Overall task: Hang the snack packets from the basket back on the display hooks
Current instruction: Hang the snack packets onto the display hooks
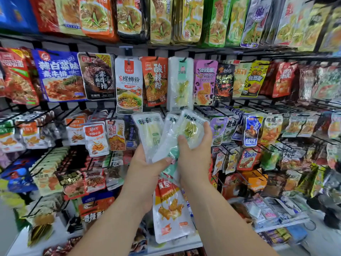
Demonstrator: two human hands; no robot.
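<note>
Both my hands are raised in front of the snack wall. My left hand grips the lower ends of a fan of clear white packets with pale green contents. My right hand holds the rightmost packet of that fan, thumb on its front and fingers curled round its right edge. Just above hangs a matching white packet with a mint label on a display hook. A long white and orange packet hangs down below my hands. The basket is out of view.
Rows of black hooks hold many snack packets: a white noodle packet and an orange one left of the matching packet, a purple one to its right. A white shelf edge with loose packets lies at the lower right.
</note>
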